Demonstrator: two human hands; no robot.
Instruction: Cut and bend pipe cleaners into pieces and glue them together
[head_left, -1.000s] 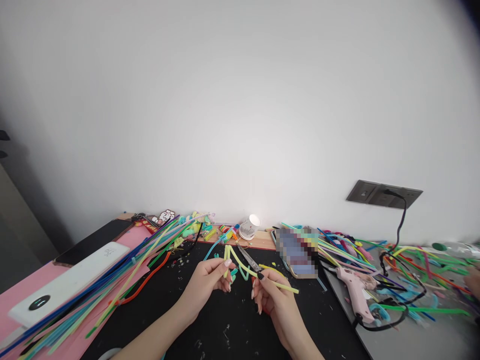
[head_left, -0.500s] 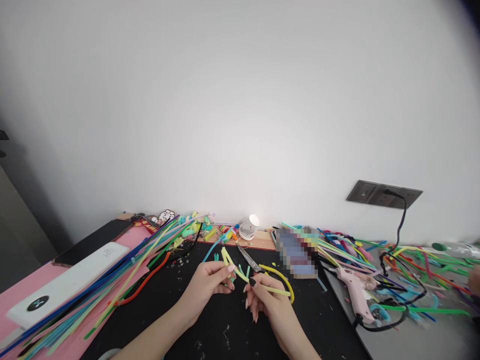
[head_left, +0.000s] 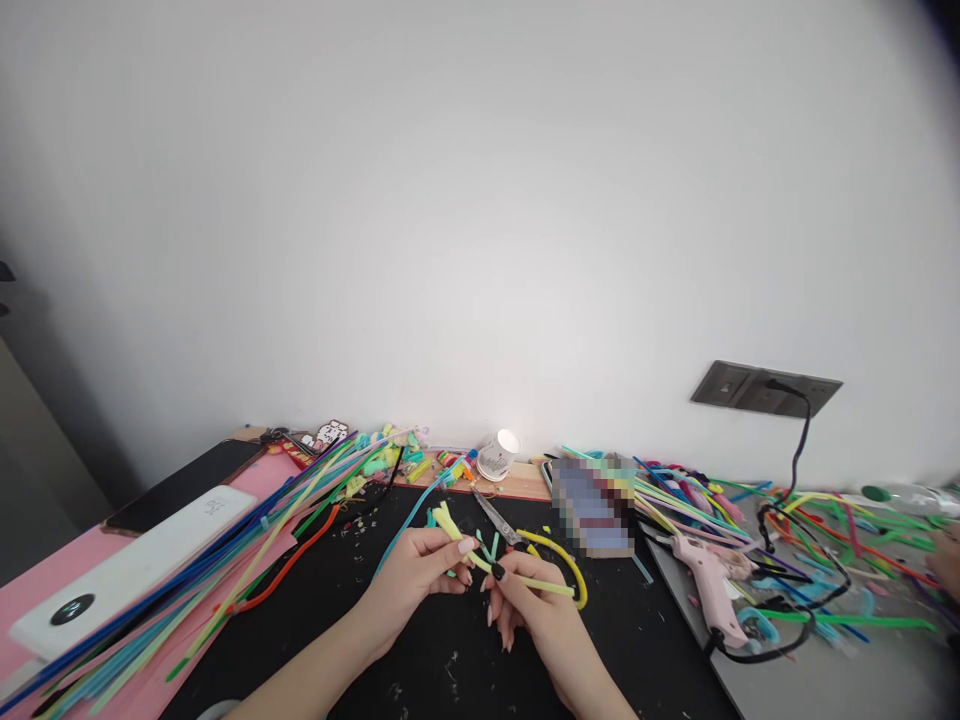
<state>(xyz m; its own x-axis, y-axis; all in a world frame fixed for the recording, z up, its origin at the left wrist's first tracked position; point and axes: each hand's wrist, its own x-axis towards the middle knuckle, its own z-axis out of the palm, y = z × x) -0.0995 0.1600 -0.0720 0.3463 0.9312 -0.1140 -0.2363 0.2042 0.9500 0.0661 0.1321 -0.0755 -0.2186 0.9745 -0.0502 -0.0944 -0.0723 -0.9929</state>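
A pale yellow pipe cleaner is stretched between my two hands above a black mat. My left hand pinches its bent, doubled end, which sticks up past the thumb. My right hand grips it farther along between thumb and index finger, and the free length runs off to the right. Just behind my fingers lies a pair of scissors with yellow handles, blades pointing away. Short teal pipe cleaner pieces show between the hands, and a long blue one lies behind the left hand.
Bundled pipe cleaners and a white power bank lie at left. A paper cup and a phone stand and lie behind. At right are a pink glue gun, its black cord, and another person's blurred hand.
The doubled yellow end in my left hand has tipped left and its strands now lie closer together. My hands have barely shifted, both still holding the pipe cleaner.
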